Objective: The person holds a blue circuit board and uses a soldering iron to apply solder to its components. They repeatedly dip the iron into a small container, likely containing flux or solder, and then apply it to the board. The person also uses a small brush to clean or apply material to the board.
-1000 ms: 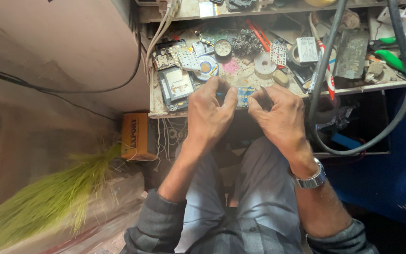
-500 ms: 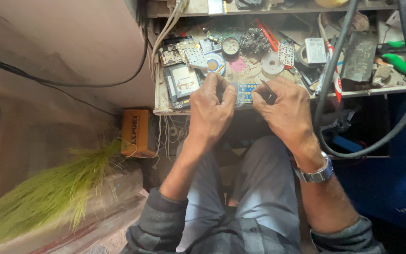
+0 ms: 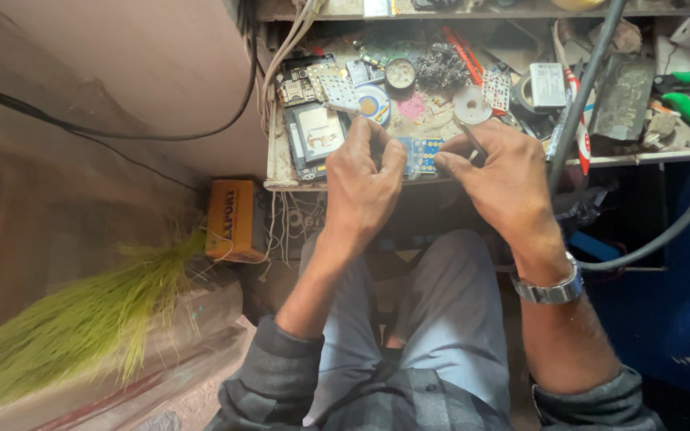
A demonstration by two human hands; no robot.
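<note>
Grey sleeves, shiny metal watch (image 3: 551,289) on right wrist. Left hand (image 3: 366,185) curled, grip pinching edge of small blue board (image 3: 422,154) with gold dots. Right hand (image 3: 503,180) bent, grip pinching thin metal tool (image 3: 473,141) beside board. Flat on messy desk (image 3: 279,164), near front edge. Beyond, white round roll (image 3: 471,104).

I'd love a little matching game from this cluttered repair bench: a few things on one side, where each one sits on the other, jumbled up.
Things:
1. blue circuit board
2. wristwatch
3. orange box
4. green broom

Places:
A. on the floor at lower left
B. between the left hand and right hand
C. under the bench's left end
D. on the right wrist

Pairs: 1-B, 2-D, 3-C, 4-A
</note>
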